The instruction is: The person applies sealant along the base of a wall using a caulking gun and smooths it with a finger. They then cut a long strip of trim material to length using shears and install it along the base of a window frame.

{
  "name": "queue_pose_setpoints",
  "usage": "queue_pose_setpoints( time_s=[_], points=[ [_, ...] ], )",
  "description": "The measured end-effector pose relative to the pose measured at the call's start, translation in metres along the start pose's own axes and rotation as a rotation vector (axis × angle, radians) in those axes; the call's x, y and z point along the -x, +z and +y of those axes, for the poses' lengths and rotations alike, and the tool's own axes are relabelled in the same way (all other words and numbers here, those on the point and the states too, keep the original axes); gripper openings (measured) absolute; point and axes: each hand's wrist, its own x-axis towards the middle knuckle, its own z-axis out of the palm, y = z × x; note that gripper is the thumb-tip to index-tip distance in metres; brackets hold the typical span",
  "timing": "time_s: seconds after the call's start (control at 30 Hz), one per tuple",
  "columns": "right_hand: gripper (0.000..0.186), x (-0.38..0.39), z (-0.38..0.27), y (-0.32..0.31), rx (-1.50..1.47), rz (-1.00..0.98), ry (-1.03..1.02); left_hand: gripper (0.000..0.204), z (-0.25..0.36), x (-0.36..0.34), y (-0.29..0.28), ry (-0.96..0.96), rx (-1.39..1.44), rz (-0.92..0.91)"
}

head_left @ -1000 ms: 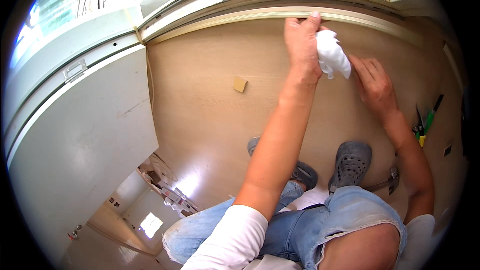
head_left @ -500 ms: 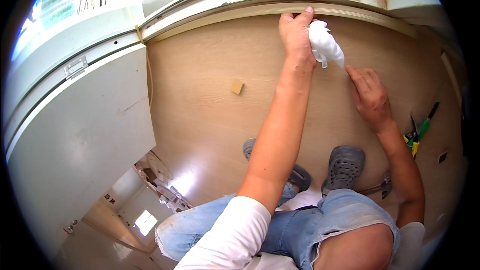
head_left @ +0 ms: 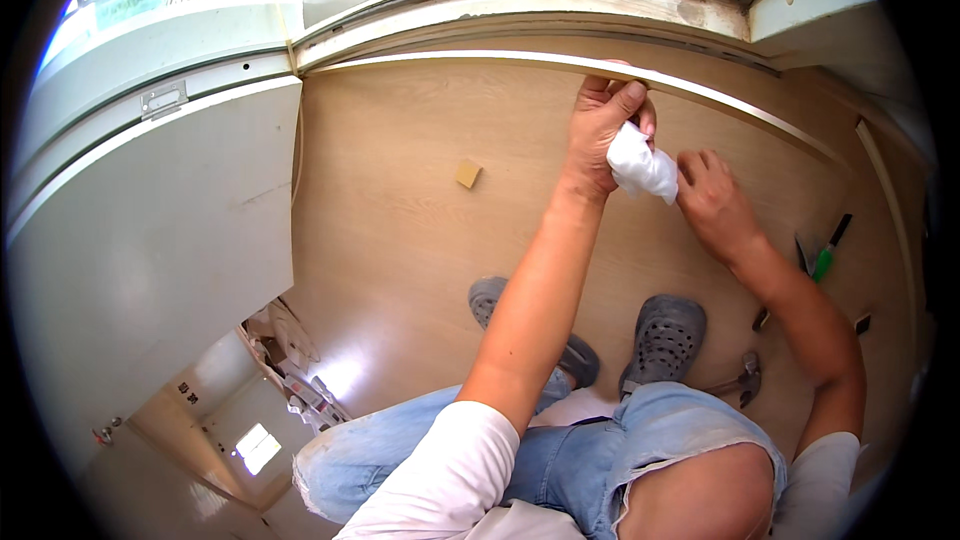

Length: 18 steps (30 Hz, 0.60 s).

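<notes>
My left hand point(head_left: 594, 140) is closed around a long, thin pale trim strip point(head_left: 480, 56), thumb on the near side and fingers on the far side. The strip is raised off the floor and bowed, spanning from the door side towards the right. A crumpled white bundle point(head_left: 640, 165), thin like tissue or plastic film, sits against the same palm. Beside it, my right hand point(head_left: 718, 205) is closed, its curled fingertips at the bundle's right edge. The right thumb is mostly hidden.
Beyond the strip runs a worn door sill point(head_left: 560, 2). An open grey-white door point(head_left: 170, 240) stands at left. A small tan block point(head_left: 468, 173) lies on the wood-look floor. On the right are a hammer point(head_left: 748, 380) and a green-handled tool point(head_left: 828, 255).
The strip has come away from the sill towards me with my left hand and the white bundle. My right hand has moved slightly down and left, closer against the bundle.
</notes>
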Motion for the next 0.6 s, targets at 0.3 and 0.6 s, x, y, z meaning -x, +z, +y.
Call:
queue_pose_setpoints(
  time_s=[0.3,0.6],
  points=[
    [0.029,0.003,0.007,0.009,-0.494,-0.069,0.085,0.01,0.016,0.036,0.075,-0.018,-0.022,-0.077],
    [0.055,-0.133,-0.029,-0.095,0.029,0.82,0.093,0.012,0.038,0.094,0.151,0.181,0.077,-0.227]
  ],
)
